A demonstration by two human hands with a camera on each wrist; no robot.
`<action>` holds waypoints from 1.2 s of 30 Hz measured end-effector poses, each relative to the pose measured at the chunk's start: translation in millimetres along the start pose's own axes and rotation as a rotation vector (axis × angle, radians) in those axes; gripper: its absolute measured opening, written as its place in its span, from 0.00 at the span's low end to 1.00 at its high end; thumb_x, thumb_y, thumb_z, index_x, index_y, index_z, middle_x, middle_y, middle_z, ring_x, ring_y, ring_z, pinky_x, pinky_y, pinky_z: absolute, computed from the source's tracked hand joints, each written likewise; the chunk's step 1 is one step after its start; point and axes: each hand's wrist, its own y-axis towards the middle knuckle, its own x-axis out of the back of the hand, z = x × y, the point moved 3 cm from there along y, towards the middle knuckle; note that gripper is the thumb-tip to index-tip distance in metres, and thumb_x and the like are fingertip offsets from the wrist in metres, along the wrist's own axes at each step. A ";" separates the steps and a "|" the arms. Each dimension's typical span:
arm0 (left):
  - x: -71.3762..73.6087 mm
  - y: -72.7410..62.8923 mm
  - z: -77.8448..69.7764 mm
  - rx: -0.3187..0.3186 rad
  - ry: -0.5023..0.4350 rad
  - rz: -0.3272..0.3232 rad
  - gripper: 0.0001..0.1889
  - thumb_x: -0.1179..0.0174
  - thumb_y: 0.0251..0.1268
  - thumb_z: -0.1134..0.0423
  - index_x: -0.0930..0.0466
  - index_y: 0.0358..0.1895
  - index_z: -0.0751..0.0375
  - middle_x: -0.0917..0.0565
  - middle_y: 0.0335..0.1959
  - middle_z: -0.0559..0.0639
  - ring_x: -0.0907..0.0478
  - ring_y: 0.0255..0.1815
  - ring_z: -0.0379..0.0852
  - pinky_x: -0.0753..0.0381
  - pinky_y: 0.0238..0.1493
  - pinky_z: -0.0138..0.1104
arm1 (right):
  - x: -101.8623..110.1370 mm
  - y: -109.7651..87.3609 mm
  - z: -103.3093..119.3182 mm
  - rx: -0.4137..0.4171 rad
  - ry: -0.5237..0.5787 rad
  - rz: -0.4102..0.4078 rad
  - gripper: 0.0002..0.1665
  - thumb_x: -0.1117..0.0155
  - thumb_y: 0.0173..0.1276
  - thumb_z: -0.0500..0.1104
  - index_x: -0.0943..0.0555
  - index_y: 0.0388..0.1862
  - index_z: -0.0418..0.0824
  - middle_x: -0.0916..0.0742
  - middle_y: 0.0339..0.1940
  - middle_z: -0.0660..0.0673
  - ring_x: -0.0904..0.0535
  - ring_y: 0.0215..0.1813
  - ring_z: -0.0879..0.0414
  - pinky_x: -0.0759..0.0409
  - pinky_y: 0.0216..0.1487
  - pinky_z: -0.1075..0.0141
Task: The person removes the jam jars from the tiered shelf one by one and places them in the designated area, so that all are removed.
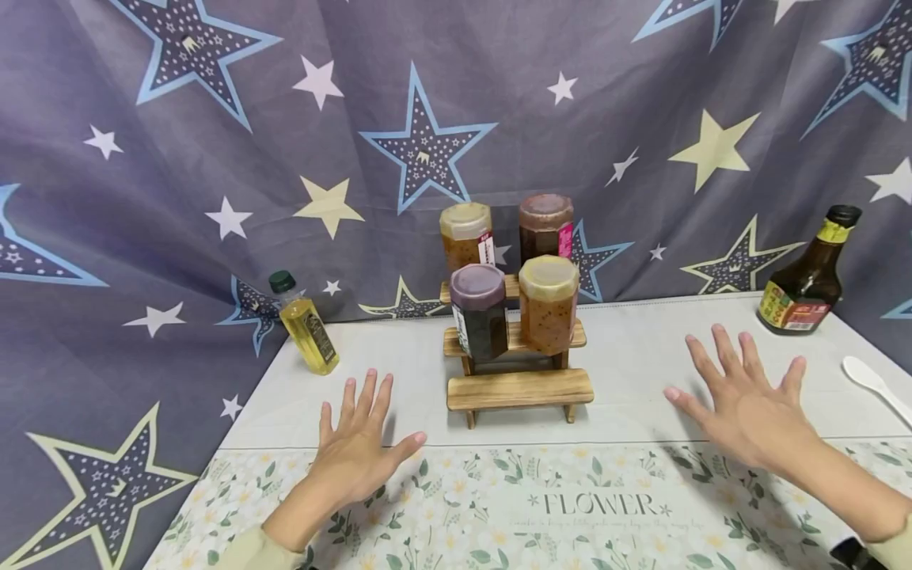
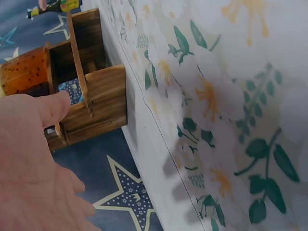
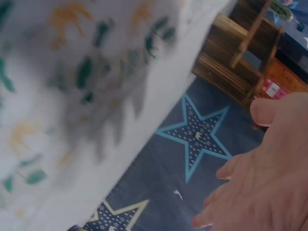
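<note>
My left hand [image 1: 356, 455] hovers with fingers spread over the table, left of a stepped wooden rack [image 1: 520, 389]. On the other side, my right hand [image 1: 755, 408] is spread too, holding nothing. Two jars stand on the rack's middle step: a dark one with a purplish lid [image 1: 488, 313] and an amber one with a pale lid [image 1: 549, 305]. Behind them on the top step are another amber jar [image 1: 463, 245] and a dark reddish jar [image 1: 537, 245]. In the left wrist view the left thumb [image 2: 55, 108] overlaps the rack.
A small bottle of yellow oil [image 1: 309, 332] stands at the back left. At the back right is a dark sauce bottle [image 1: 805, 277], with a white spoon [image 1: 872, 384] lying in front of it. A star-patterned cloth [image 1: 399, 32] hangs behind the table; a flowered mat [image 1: 456, 507] covers its front.
</note>
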 end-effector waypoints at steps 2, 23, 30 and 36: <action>-0.5 2.3 -1.3 0.002 -0.020 -0.001 0.52 0.61 0.61 0.23 0.68 0.77 0.51 0.69 0.78 0.54 0.77 0.76 0.57 0.83 0.71 0.61 | 6.1 2.9 0.9 0.009 -0.008 -0.050 0.50 0.60 0.72 0.70 0.56 0.79 0.39 0.60 0.76 0.30 0.69 0.74 0.29 0.94 0.55 0.30; -15.2 31.0 -21.9 0.006 -0.558 -0.086 0.39 0.32 0.59 0.50 0.38 0.70 0.63 0.26 0.63 0.61 0.27 0.60 0.58 0.20 0.55 0.49 | 50.4 38.7 16.3 0.001 0.306 -0.206 0.46 0.57 0.75 0.63 0.48 0.75 0.30 0.38 0.69 0.22 0.47 0.69 0.25 0.50 0.63 0.26; -21.7 33.4 -28.1 0.051 -0.678 -0.043 0.40 0.30 0.57 0.50 0.37 0.68 0.64 0.25 0.61 0.62 0.27 0.59 0.58 0.20 0.55 0.49 | 64.1 54.3 22.2 0.000 0.497 -0.109 0.44 0.61 0.77 0.61 0.53 0.76 0.31 0.40 0.71 0.23 0.41 0.67 0.26 0.39 0.61 0.30; -29.3 40.2 -31.0 0.085 -0.820 0.004 0.44 0.28 0.55 0.54 0.42 0.71 0.66 0.25 0.59 0.64 0.24 0.55 0.57 0.17 0.52 0.46 | 69.4 69.3 30.5 -0.037 0.588 -0.066 0.47 0.58 0.75 0.65 0.53 0.78 0.35 0.43 0.74 0.27 0.44 0.70 0.30 0.37 0.62 0.31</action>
